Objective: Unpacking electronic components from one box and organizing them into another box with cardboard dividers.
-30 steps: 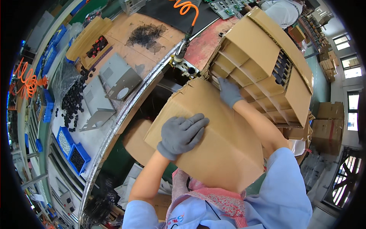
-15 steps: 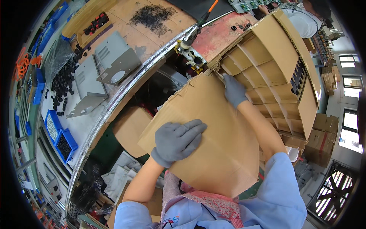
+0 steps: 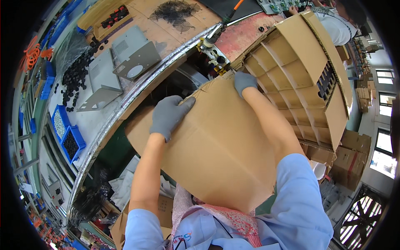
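Note:
A large brown cardboard sheet (image 3: 221, 146) lies tilted in front of my body, a faint crease running across it. My gloved left hand (image 3: 170, 116) is closed on its far left edge, thumb on the upper face; some fingertips are hidden. At the far right corner my gloved right hand (image 3: 245, 83) closes on the same sheet, its fingertips partly out of sight. Just right of that hand stands an open carton (image 3: 293, 31) with cardboard dividers (image 3: 287, 79) forming several compartments. Dark parts (image 3: 326, 81) show in some of them.
Left is a metal-edged workbench (image 3: 125, 106) with grey bent metal panels (image 3: 133, 54), loose black parts (image 3: 75, 81) and blue bins (image 3: 71, 143). A clamp-like fixture (image 3: 216, 58) sits at its edge. Another person (image 3: 333, 25) works at far right. Stacked cartons (image 3: 350, 160) stand right.
My left hand has moved from flat on the sheet to its far left edge. My right hand has shifted slightly left and away from me. The sheet has tilted.

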The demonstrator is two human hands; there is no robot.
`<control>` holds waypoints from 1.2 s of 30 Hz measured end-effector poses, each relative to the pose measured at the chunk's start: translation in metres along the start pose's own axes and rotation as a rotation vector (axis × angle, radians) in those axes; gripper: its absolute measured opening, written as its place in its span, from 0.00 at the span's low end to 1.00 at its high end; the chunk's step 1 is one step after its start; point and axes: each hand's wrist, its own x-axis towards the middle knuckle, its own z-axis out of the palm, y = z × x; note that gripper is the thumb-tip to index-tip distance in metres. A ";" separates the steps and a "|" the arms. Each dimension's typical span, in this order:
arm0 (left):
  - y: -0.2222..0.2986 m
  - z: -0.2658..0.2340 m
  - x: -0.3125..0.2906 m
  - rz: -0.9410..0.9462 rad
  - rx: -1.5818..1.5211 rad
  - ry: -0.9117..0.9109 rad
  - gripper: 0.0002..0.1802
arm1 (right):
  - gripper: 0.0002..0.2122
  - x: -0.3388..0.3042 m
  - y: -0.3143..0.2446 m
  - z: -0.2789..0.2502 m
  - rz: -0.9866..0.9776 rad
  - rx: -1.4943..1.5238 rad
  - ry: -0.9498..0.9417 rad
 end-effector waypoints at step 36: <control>-0.029 0.012 -0.006 0.152 0.039 0.060 0.26 | 0.13 -0.165 0.127 0.073 0.118 -0.204 -0.399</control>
